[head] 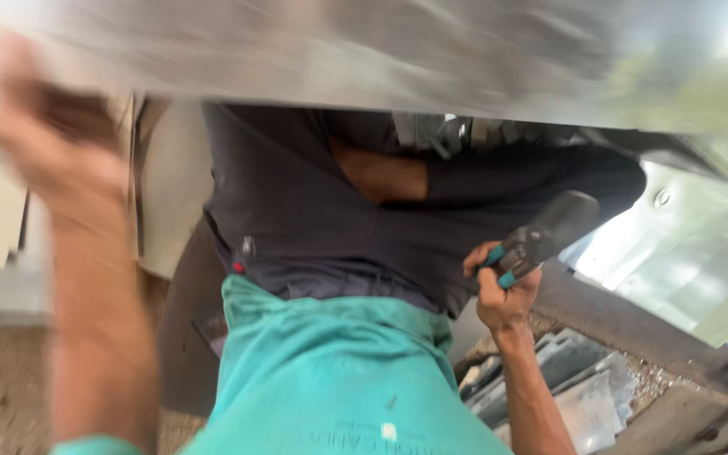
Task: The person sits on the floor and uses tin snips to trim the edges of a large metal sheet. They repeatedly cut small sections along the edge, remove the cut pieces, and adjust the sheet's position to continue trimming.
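Under the wide grey metal sheet (364, 50) that fills the top of the view, both of the person's hands are raised, and every place below is given against that sheet. At the sheet's left end the left hand (44, 126) is pressed up to its lower edge, the forearm rising straight from the bottom of the picture; the hand is badly blurred, so I cannot tell how far its fingers are curled or whether they grip the edge or only push against it, though the posture reads as steadying or bearing the sheet from beneath. Well below the sheet and toward its right side, the right hand (503, 291) is closed in a fist around the teal-and-black handles of a hand tool (537, 240), apparently snips or pliers. The tool's dark head points up and to the right, toward the sheet's underside, but stays clearly apart from it; it juts out from the top of the fist, above the knuckles. Held that way, the working end seems kept ready at the height of the metal. Directly beneath the sheet's middle another person bends forward in a dark shirt (313, 211) and teal trousers (330, 371), close between the two arms. Lower right of the sheet, cut pieces of metal scrap (575, 388) lie on the ground.
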### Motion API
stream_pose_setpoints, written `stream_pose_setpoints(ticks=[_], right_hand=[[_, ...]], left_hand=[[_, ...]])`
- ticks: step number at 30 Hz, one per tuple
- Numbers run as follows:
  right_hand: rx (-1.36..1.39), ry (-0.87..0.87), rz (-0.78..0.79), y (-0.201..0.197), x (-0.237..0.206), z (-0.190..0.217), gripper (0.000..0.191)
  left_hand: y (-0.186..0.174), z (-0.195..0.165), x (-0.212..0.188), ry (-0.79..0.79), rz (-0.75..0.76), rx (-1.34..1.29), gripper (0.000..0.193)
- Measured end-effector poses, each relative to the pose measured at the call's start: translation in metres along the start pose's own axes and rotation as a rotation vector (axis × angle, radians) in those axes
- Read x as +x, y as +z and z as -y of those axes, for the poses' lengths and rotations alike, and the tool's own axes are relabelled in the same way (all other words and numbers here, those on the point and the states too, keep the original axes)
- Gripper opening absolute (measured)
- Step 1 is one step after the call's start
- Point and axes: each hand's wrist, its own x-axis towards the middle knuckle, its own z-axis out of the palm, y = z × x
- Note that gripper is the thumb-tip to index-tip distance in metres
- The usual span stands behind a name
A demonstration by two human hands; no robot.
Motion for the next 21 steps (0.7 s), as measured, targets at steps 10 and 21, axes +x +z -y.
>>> stream_pose_setpoints(ticks=[10,21], right_hand=[[-0.408,0.469,0.717,0.026,0.081,0.108,0.060],[-0.575,0.236,0.878,0.021,0.140,0.110,0.042]], left_hand=[[0.116,0.114,-0.057,-0.239,0.419,-0.382,0.024],[0.083,0.105,-0.067,-0.266,0.513,0.177,0.034]])
